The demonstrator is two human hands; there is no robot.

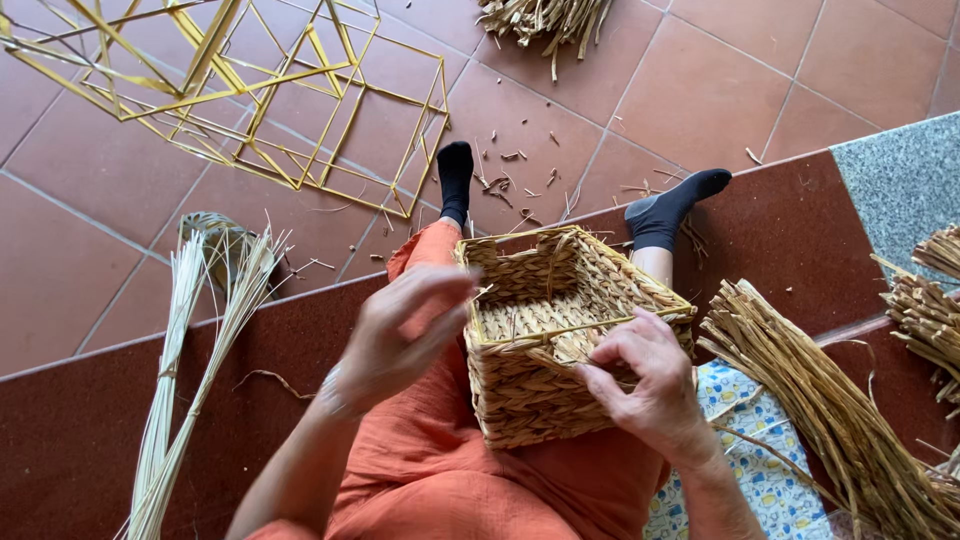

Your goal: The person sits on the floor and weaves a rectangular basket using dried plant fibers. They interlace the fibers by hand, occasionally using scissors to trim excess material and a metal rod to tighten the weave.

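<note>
A square woven basket of tan straw sat on the person's lap, tipped so its open mouth faced up and away, its rim edged in yellow wire. The right hand lay on the near rim, fingers pinched shut on a flat straw strand at the basket's wall. The left hand hovered just beside the basket's left corner, blurred, fingers loosely spread and holding nothing I could see. Orange trousers covered the legs, and 2 black socks rested on the terracotta floor tiles. A bundle of twisted straw lay to the right over a blue patterned cloth. Pale reeds lay to the left, near yellow wire frames.
</note>
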